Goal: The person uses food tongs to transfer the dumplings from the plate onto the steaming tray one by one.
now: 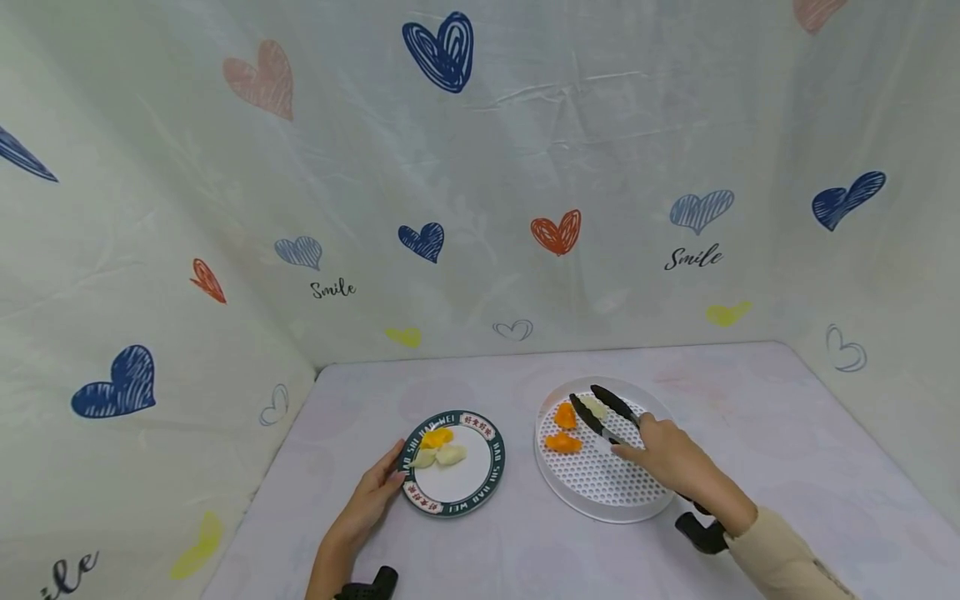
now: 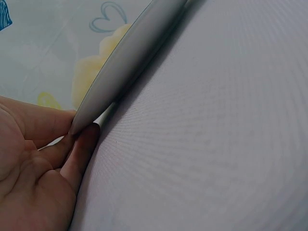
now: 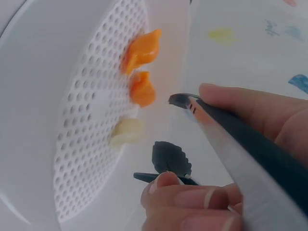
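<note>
My left hand (image 1: 369, 493) pinches the left rim of a round white plate (image 1: 468, 482) with a dark green lettered border; in the left wrist view the plate (image 2: 127, 60) appears edge-on. On it lie a yellow dumpling (image 1: 437, 437) and two cream dumplings (image 1: 451, 455). My right hand (image 1: 671, 457) grips black-tipped metal tongs (image 1: 588, 417), their arms spread. They reach over a white perforated steamer tray (image 1: 611, 483), the tips on either side of a cream dumpling (image 1: 595, 407). Two orange dumplings (image 1: 562, 443) sit to its left; the right wrist view shows the cream dumpling (image 3: 127, 132) between no tips.
Both things stand on a pale cloth-covered table (image 1: 517, 550), plate left of tray. A hanging cloth (image 1: 480, 167) printed with hearts rises behind and at the sides. Black wrist devices (image 1: 701, 533) are on both wrists.
</note>
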Tool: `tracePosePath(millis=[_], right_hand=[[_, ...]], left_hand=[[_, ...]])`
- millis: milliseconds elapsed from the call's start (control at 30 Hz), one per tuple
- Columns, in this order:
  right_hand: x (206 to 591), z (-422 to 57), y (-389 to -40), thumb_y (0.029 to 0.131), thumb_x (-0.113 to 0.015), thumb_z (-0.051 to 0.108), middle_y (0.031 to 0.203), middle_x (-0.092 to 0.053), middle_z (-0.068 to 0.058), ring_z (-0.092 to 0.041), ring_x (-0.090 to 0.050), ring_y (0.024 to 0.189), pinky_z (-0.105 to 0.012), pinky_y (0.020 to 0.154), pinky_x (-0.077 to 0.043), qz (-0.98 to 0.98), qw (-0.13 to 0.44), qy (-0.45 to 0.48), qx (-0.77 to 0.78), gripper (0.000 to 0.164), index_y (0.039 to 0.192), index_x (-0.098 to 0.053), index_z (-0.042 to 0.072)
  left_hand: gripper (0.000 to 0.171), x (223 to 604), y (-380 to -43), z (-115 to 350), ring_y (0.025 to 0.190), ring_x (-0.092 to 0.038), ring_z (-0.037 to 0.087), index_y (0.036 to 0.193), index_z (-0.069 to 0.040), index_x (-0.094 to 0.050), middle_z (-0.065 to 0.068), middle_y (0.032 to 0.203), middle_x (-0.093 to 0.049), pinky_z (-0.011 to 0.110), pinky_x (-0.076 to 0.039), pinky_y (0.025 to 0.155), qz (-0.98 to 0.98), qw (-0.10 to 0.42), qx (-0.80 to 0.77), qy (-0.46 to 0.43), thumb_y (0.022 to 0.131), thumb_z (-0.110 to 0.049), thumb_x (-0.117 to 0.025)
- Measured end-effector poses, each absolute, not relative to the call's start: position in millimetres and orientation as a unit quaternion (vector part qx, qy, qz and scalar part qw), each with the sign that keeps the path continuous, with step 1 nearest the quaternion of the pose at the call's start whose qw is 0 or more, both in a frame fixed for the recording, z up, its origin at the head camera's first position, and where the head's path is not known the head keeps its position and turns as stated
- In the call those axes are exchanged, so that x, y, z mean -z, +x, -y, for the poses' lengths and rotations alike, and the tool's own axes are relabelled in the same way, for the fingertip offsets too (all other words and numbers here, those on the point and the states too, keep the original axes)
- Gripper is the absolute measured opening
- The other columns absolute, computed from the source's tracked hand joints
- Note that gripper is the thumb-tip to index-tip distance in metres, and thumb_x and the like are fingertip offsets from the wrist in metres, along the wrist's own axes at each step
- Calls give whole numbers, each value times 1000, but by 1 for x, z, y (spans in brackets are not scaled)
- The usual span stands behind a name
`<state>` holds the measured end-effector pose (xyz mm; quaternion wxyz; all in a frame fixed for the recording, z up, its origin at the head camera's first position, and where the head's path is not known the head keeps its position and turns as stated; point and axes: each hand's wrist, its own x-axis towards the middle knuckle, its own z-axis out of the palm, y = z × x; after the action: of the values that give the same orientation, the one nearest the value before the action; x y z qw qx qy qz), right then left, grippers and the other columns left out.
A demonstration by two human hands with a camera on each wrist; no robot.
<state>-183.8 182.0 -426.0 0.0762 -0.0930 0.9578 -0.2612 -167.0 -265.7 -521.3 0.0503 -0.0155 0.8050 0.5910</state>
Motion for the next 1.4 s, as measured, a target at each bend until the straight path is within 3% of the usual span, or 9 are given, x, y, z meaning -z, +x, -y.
tracePosePath(millis=[67, 267, 400, 533, 800, 1033, 1200, 1400], right_hand=[[424, -179, -182, 92, -70, 41, 108, -59, -42, -42, -66, 95, -55, 76, -57, -952, 77, -101, 277, 76, 120, -47, -26], [418, -165, -173, 91, -71, 42, 122, -53, -46, -48, -61, 109, -58, 87, -53, -936, 77, -130, 319, 86, 129, -40, -29], [414, -151, -167, 89, -73, 41, 111, -63, -36, -35, -67, 95, -51, 80, -57, -927, 81, -141, 338, 83, 130, -43, -25], [414, -136, -163, 86, -76, 40, 99, -68, -21, -22, -63, 80, -44, 71, -57, -923, 87, -148, 344, 76, 127, -50, -19], [420, -105, -156, 85, -77, 41, 121, -63, -30, -22, -63, 89, -46, 78, -58, -915, 102, -171, 350, 82, 134, -47, -18], [427, -81, -153, 83, -79, 39, 111, -63, -23, -22, -55, 80, -37, 64, -53, -904, 117, -211, 352, 76, 129, -52, -15], [430, -66, -153, 83, -79, 38, 119, -62, -30, -23, -57, 85, -41, 70, -57, -906, 130, -213, 341, 81, 132, -49, -18], [439, -54, -155, 83, -80, 38, 104, -65, -25, -20, -55, 71, -30, 54, -51, -905, 151, -204, 342, 78, 129, -50, -17]], left_hand=[[57, 521, -167, 266, 150, -14, 36, 155, 0, -27, 17, 162, -23, 51, -17, 117, -806, 49, -589, -14, 103, -3, -49], [57, 520, -167, 267, 150, -14, 35, 155, 0, -27, 16, 162, -23, 51, -16, 118, -806, 51, -590, -16, 103, -3, -49], [57, 520, -167, 266, 150, -13, 36, 155, 1, -26, 17, 162, -22, 51, -15, 118, -803, 52, -594, -13, 103, -2, -48], [57, 520, -166, 266, 150, -13, 36, 155, 1, -26, 17, 162, -22, 50, -15, 118, -802, 53, -594, -14, 103, -2, -48], [57, 521, -165, 267, 150, -14, 34, 155, 1, -27, 17, 162, -23, 47, -15, 118, -800, 52, -597, -9, 103, -1, -48], [57, 522, -165, 267, 150, -14, 35, 155, 0, -27, 17, 162, -23, 48, -15, 118, -800, 52, -597, -10, 102, -2, -49], [58, 521, -165, 266, 150, -14, 35, 155, 0, -27, 17, 162, -23, 50, -15, 118, -799, 52, -599, -10, 102, -2, -49], [57, 520, -165, 265, 150, -14, 35, 155, 1, -27, 17, 162, -22, 50, -15, 118, -801, 53, -596, -11, 103, -2, -49]])
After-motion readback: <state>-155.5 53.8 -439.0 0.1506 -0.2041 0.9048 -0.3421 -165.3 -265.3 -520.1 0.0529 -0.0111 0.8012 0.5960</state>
